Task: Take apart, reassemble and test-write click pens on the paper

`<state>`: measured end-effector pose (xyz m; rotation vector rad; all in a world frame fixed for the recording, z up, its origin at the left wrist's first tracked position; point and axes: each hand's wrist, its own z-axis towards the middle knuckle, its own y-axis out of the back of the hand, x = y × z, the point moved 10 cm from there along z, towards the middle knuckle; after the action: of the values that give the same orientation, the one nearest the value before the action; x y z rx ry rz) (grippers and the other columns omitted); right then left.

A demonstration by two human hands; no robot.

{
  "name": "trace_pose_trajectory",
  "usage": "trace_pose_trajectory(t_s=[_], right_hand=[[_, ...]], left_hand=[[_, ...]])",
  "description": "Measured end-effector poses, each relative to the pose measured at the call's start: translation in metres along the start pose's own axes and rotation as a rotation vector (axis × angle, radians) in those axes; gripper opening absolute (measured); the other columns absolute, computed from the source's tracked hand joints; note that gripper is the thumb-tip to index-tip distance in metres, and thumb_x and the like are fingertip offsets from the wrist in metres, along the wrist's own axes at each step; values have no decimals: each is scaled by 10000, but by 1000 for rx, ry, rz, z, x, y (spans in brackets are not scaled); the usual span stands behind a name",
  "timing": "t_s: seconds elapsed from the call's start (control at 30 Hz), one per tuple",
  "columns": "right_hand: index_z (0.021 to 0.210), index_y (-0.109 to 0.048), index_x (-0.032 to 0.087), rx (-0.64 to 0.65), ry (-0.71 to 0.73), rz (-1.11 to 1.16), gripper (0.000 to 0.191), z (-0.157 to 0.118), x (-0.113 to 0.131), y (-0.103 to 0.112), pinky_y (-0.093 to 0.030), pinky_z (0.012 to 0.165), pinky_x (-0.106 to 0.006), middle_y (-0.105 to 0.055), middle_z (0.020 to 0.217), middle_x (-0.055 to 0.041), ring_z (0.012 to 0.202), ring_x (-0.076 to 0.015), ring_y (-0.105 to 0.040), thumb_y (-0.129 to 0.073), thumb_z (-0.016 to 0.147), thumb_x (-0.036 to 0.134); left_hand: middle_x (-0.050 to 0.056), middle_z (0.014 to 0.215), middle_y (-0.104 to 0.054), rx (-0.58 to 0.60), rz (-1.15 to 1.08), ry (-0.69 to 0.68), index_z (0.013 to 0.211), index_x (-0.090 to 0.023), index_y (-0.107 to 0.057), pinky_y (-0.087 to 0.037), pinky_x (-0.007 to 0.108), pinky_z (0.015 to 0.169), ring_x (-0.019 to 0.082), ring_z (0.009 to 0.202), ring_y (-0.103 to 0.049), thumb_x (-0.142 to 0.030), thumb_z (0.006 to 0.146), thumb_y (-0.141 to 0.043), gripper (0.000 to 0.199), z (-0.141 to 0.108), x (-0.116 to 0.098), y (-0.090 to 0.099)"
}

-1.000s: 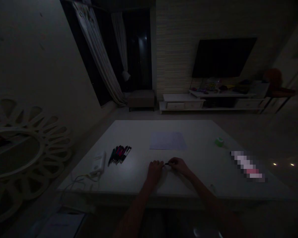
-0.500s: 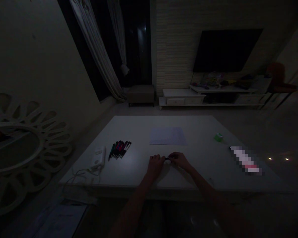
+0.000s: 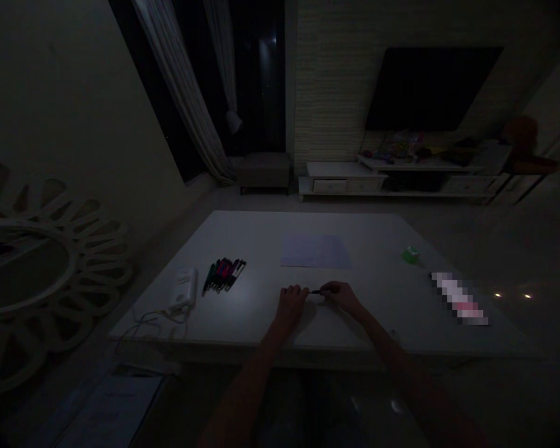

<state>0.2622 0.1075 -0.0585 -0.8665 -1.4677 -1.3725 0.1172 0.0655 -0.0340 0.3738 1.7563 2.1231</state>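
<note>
My hands are together near the middle of a white table (image 3: 261,311), close to its near edge. My right hand (image 3: 340,297) is shut on a thin dark pen (image 3: 316,292), which sticks out toward my left hand (image 3: 292,303). The left fingers are curled right by the pen's end, and the dim light hides whether they grip it. A bundle of several coloured pens (image 3: 224,275) lies to the left, and a pale sheet of paper (image 3: 315,251) lies ahead of my hands.
A white charger (image 3: 185,289) with a loose cable sits near the table's left edge. A small green object (image 3: 410,255) and a pixelated strip (image 3: 459,298) lie to the right. Beyond stand a white TV cabinet (image 3: 392,183) and a footstool (image 3: 264,173).
The whole scene has drifted up in the picture as my head tilts. My hands have parted slightly, showing more of the dark pen between them.
</note>
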Motion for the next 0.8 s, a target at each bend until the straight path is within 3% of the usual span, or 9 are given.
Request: trace_pose_trajectory(t_s=[0.13,0.23,0.4,0.47,0.63,0.8], right_hand=[[829,-700,154,3,-30,-29,326,-3,-12,15,-508,647,-319,-715,759,-83,663,-203,-649,-653,645,419],[840,-698,159,-27,-32,-56,331,-6,-24,41,-508,646,-323,-718,783,-90,683,-215,-656,-645,648,424],[838,-697,167,-243,-53,-120,313,-2,-40,91,-502,691,-339,-716,842,-103,770,-240,-660,-613,657,408],[817,-700,169,-256,-39,-151,301,8,-37,88,-498,709,-343,-713,834,-100,777,-237,-656,-596,669,410],[817,-710,184,-299,30,-238,299,42,-19,52,-486,747,-340,-698,878,-90,814,-220,-630,-577,686,418],[845,-725,196,-269,117,-357,254,54,-13,32,-447,837,-339,-682,899,-81,891,-215,-606,-615,688,363]], left_hand=[[65,1028,-540,-5,16,3,1135,-245,-493,-328,355,791,207,941,-488,-200,915,-399,244,0,1,1],[70,1028,-540,4,15,13,1135,-236,-494,-331,356,787,207,936,-488,-201,917,-389,245,1,1,1],[69,1011,-543,-13,15,30,1137,-235,-494,-328,354,792,205,931,-488,-179,911,-388,256,1,3,2],[66,1008,-543,-32,12,27,1142,-236,-492,-327,353,790,206,926,-490,-170,905,-398,264,1,4,2],[63,998,-542,-51,20,44,1147,-238,-490,-327,359,794,211,923,-494,-171,901,-413,267,1,7,-1],[67,991,-539,-32,25,58,1133,-228,-495,-332,355,795,208,930,-494,-168,902,-410,253,1,8,-3]])
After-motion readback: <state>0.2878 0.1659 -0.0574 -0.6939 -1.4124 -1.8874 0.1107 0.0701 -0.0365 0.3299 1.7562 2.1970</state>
